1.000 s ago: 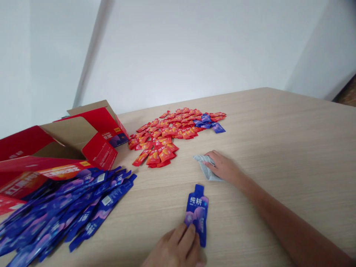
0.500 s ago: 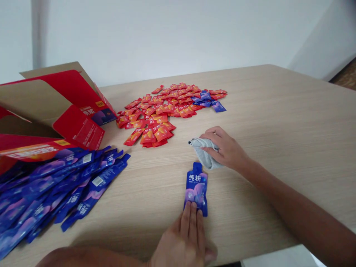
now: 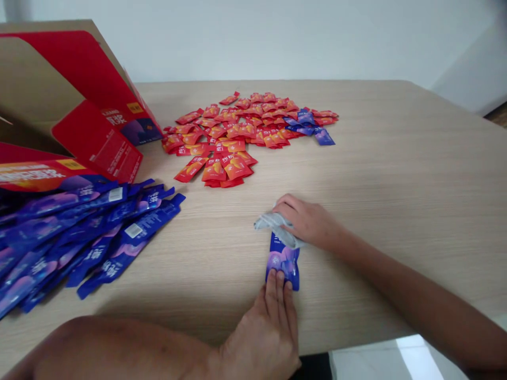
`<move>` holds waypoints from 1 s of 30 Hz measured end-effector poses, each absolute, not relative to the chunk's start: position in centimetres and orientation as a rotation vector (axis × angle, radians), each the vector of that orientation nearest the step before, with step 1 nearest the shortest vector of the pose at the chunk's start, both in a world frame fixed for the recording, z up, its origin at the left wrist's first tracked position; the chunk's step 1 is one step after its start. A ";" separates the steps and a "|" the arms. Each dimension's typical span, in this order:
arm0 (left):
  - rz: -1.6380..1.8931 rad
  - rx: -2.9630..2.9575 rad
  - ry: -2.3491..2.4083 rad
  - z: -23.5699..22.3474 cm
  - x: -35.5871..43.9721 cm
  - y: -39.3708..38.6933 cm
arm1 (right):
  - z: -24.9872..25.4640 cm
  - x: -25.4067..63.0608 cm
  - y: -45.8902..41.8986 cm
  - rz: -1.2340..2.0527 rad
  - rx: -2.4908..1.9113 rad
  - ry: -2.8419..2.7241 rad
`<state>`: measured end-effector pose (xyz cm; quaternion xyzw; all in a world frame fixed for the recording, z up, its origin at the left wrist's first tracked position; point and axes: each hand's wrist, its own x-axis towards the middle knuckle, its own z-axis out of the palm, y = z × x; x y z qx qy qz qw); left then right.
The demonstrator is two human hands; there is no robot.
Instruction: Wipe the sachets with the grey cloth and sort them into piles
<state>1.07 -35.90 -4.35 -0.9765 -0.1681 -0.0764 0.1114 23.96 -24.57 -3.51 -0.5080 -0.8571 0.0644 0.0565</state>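
Note:
A blue pouch with a purple fruit print lies flat on the table in front of me. On its lower end rest the outstretched fingertips of my left hand. My right hand is closed around a folded grey cloth, which lies over the pouch's upper end and hides the neck. To the left, a pile of similar blue pouches spreads over the table.
An open red cardboard box stands at the left, behind the blue pile. Many small red sachets lie at the back, with several small blue sachets at their right end. The table's near edge shows at the bottom.
My right hand has brought the cloth from above the pouch onto its upper end. My left hand's fingers have straightened flat on the lower end. The camera view has shifted downward.

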 end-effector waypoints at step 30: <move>-0.216 -2.922 -0.556 -4.2 1.4 -36.8 | -2.2 20.1 -29.9 0.235 -1.059 -2.718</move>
